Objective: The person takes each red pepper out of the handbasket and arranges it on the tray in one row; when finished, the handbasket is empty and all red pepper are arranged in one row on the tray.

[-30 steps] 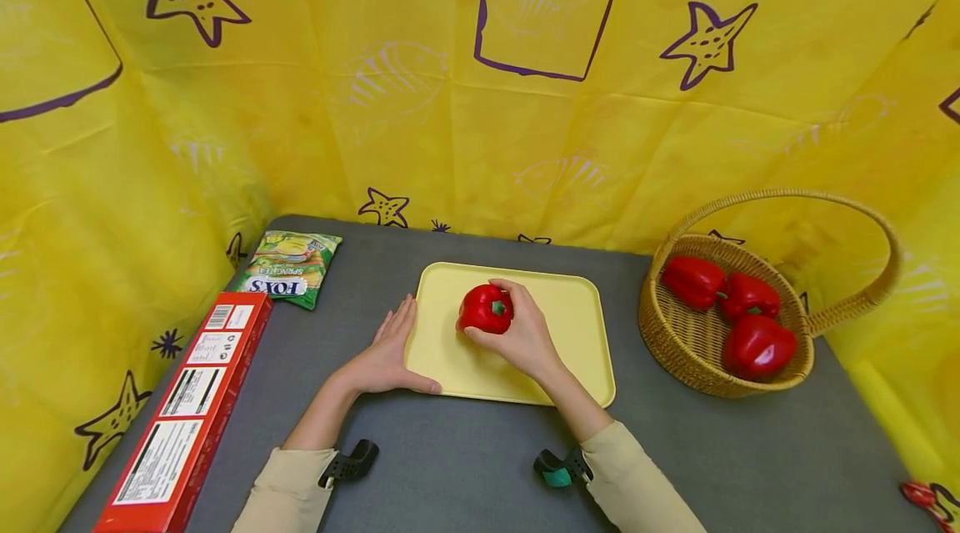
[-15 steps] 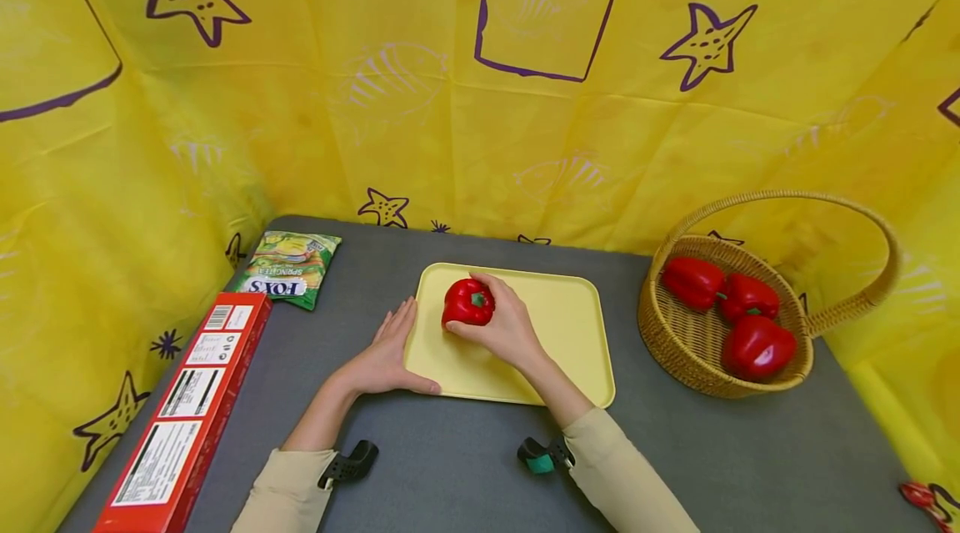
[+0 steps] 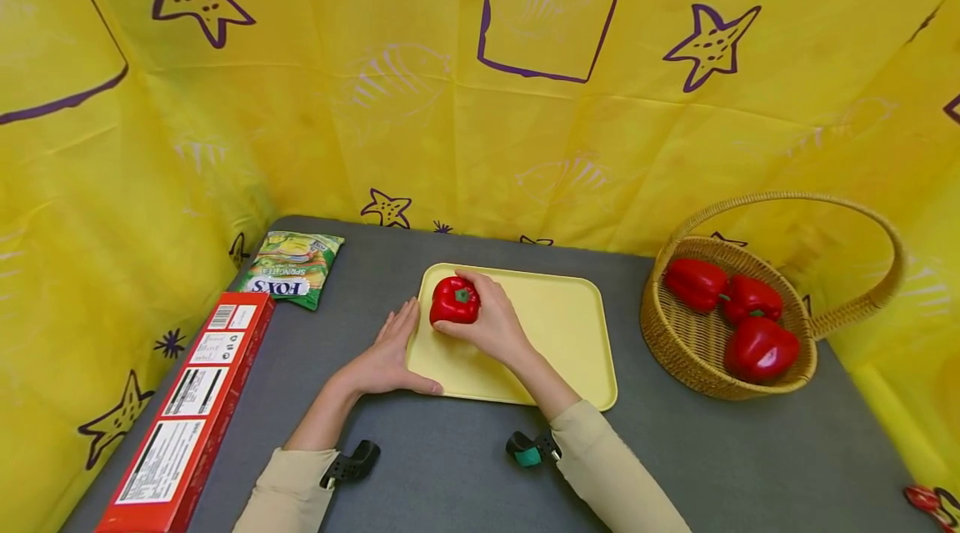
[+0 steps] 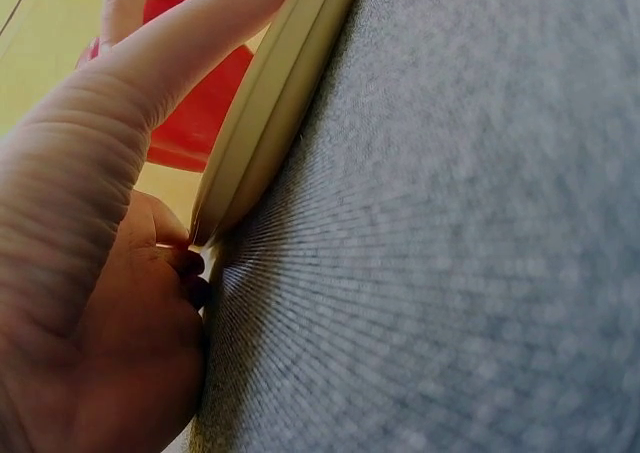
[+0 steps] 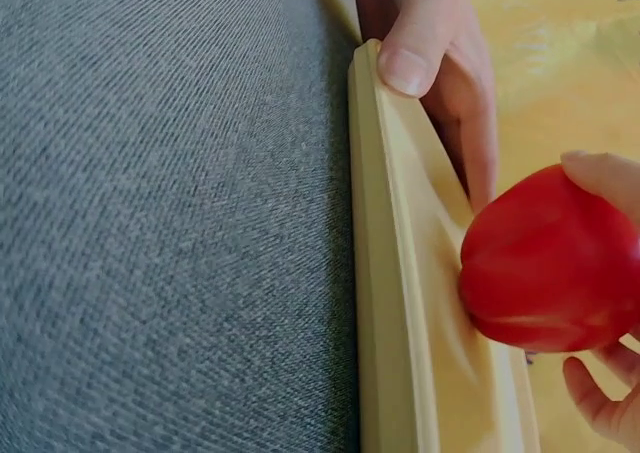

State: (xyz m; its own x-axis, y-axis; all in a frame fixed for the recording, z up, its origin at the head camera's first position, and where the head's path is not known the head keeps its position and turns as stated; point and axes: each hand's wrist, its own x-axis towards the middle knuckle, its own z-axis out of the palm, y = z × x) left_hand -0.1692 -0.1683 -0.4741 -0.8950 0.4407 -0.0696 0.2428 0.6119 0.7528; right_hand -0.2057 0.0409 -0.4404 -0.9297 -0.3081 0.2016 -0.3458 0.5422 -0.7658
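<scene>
A red bell pepper [image 3: 454,302], green stem facing up, is in my right hand [image 3: 491,324] over the left part of a yellow tray [image 3: 562,333]. Thumb and fingers curl round its sides. In the right wrist view the pepper [image 5: 550,263] is very close to the tray surface; whether it touches I cannot tell. My left hand [image 3: 384,362] lies at the tray's near left corner, fingers straight along the left side. Its thumb [image 5: 408,68] rests on the rim in the right wrist view. The left wrist view shows the tray rim [image 4: 270,113] beside that thumb.
At the right stands a wicker basket [image 3: 675,354] with a tall handle, holding 3 red bell peppers [image 3: 761,349]. On the left lie a green Fox's packet [image 3: 292,266] and a long red box [image 3: 187,408]. Yellow patterned cloth [image 3: 465,141] surrounds the grey table [image 3: 435,466].
My right hand has carried the bell pepper leftward across the tray, toward its far left corner. The left hand has stayed at the tray's edge.
</scene>
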